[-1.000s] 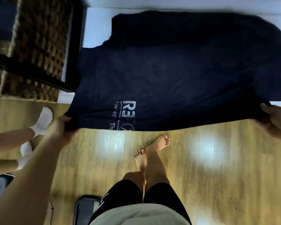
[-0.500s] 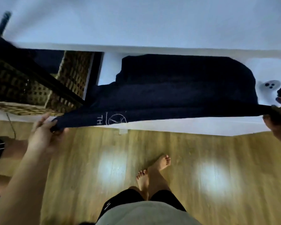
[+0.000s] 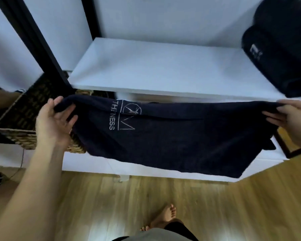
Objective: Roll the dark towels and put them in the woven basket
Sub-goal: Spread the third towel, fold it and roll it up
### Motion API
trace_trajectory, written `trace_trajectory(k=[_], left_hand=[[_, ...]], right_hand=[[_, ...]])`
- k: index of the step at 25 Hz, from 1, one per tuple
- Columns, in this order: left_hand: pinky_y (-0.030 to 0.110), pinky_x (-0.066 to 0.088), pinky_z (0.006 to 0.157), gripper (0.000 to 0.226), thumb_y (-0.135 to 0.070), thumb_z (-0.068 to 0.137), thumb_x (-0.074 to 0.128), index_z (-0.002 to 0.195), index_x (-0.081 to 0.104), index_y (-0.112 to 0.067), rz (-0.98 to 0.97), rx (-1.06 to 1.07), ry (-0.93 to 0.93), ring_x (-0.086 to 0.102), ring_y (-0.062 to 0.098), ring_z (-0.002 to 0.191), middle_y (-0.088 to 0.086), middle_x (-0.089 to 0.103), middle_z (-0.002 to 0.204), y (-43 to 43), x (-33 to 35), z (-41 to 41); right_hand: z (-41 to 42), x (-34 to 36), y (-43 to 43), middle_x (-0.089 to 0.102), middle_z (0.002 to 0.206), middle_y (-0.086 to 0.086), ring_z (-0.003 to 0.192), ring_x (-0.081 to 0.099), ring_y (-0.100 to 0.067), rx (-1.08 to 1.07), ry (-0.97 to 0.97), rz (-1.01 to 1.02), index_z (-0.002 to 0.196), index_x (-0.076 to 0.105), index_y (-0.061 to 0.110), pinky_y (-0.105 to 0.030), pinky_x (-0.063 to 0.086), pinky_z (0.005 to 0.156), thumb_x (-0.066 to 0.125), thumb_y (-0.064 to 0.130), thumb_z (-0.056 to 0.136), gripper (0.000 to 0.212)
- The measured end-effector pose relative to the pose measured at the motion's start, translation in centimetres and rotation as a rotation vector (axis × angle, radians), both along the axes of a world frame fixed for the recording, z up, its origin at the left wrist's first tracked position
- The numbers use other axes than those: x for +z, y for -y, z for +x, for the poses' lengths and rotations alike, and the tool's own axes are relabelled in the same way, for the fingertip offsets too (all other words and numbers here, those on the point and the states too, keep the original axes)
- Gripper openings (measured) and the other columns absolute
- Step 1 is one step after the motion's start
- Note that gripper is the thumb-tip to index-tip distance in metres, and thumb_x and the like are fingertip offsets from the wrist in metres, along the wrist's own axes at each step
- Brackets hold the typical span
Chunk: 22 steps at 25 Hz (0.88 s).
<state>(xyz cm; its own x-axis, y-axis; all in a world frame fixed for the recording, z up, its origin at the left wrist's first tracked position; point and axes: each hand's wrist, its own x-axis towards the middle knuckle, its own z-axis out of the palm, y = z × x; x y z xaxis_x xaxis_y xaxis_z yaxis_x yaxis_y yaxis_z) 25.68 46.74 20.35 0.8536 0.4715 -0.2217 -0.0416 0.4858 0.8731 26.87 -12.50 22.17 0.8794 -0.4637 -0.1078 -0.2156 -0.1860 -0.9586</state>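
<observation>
I've lifted the dark navy logo towel off the low white platform; it hangs doubled between my left hand and right hand, both pinching its top edge, unrolled, the brown woven basket just behind my left grip

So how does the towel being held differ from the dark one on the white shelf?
The held towel is spread wide between the left hand and right hand; the shelf towel is bunched up. The held towel hangs in air; the shelf towel rests on the white shelf. Both are dark with pale logos.
</observation>
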Motion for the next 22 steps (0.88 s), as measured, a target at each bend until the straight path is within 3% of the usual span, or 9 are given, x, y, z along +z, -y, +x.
trace_trajectory(k=[2,4,7,10,13,16,18,20,22], left_hand=[[0.038,0.045,0.101,0.034,-0.028,0.095,0.048,0.126,0.060,-0.019,0.036,0.009,0.109,0.062,0.013,0.116,0.002,0.065,0.126,1.3,1.5,-0.2],[0.037,0.045,0.102,0.044,-0.015,0.093,0.046,0.136,0.053,-0.018,0.096,-0.026,0.212,0.059,0.011,0.121,0.000,0.063,0.128,3.0,3.4,0.7],[0.032,0.044,0.103,0.055,-0.007,0.089,0.047,0.142,0.046,-0.020,0.240,-0.093,0.341,0.060,0.001,0.108,-0.010,0.064,0.106,5.8,8.1,4.7],[0.018,0.044,0.097,0.060,-0.005,0.091,0.049,0.148,0.036,-0.018,0.318,-0.107,0.399,0.061,-0.006,0.095,-0.022,0.063,0.088,6.9,13.3,10.6],[0.018,0.039,0.100,0.076,-0.019,0.087,0.059,0.154,0.022,-0.023,0.373,-0.114,0.325,0.054,0.000,0.117,-0.016,0.059,0.128,6.0,14.9,16.7],[0.026,0.036,0.105,0.080,-0.034,0.087,0.060,0.155,0.017,-0.025,0.421,-0.170,0.135,0.042,0.013,0.134,-0.001,0.035,0.155,5.6,13.3,20.3],[0.029,0.032,0.111,0.073,-0.039,0.091,0.056,0.154,0.023,-0.022,0.716,-0.231,-0.005,0.036,0.016,0.139,0.000,0.032,0.157,6.1,11.0,20.5],[0.036,0.019,0.119,0.061,-0.043,0.097,0.049,0.151,0.031,-0.023,1.238,-0.370,-0.134,0.028,0.020,0.144,0.003,0.029,0.158,7.0,7.4,20.0],[0.050,0.004,0.120,0.063,-0.057,0.097,0.035,0.153,0.026,-0.030,1.704,-0.560,-0.288,0.011,0.026,0.150,0.002,0.015,0.162,8.0,4.9,19.5]], right_hand=[[-0.6,2.2,-2.0,0.073,0.099,-0.004,0.088,0.073,-0.014,-0.034,0.045,-0.184,0.101,0.062,0.037,-0.031,0.059,0.082,0.075,0.019,0.069,0.039],[0.1,4.6,-3.5,0.069,0.105,0.002,0.096,0.070,-0.017,-0.034,0.089,-0.343,0.098,0.060,0.054,-0.043,0.057,0.087,0.062,0.020,0.075,0.041],[3.9,9.1,-4.7,0.069,0.103,0.001,0.091,0.065,-0.019,-0.090,0.197,-0.372,0.108,0.061,0.049,-0.038,0.055,0.081,0.061,0.022,0.073,0.044],[8.8,12.9,-3.9,0.070,0.103,0.002,0.094,0.066,-0.018,-0.143,0.238,-0.347,0.107,0.063,0.045,-0.040,0.055,0.091,0.065,0.033,0.062,0.046],[13.1,13.7,-2.7,0.070,0.106,0.002,0.099,0.068,-0.020,-0.148,0.204,-0.249,0.107,0.064,0.045,-0.044,0.055,0.093,0.067,0.033,0.058,0.051],[15.0,12.4,-5.2,0.056,0.128,0.007,0.115,0.059,-0.019,-0.003,0.146,-0.103,0.147,0.033,0.033,-0.038,0.050,0.097,0.064,0.012,0.084,0.073],[14.9,9.1,-6.5,0.048,0.144,0.004,0.130,0.049,-0.018,0.168,0.044,-0.295,0.152,0.022,0.034,-0.039,0.040,0.108,0.064,0.021,0.090,0.076],[14.7,5.4,-7.5,0.042,0.153,-0.001,0.141,0.038,-0.021,0.328,-0.081,-0.619,0.151,0.030,0.033,-0.038,0.028,0.117,0.062,0.041,0.091,0.068],[15.2,2.9,-8.4,0.025,0.161,0.001,0.150,0.018,-0.022,0.492,-0.218,-0.971,0.153,0.027,0.036,-0.043,0.014,0.122,0.045,0.063,0.091,0.069]])
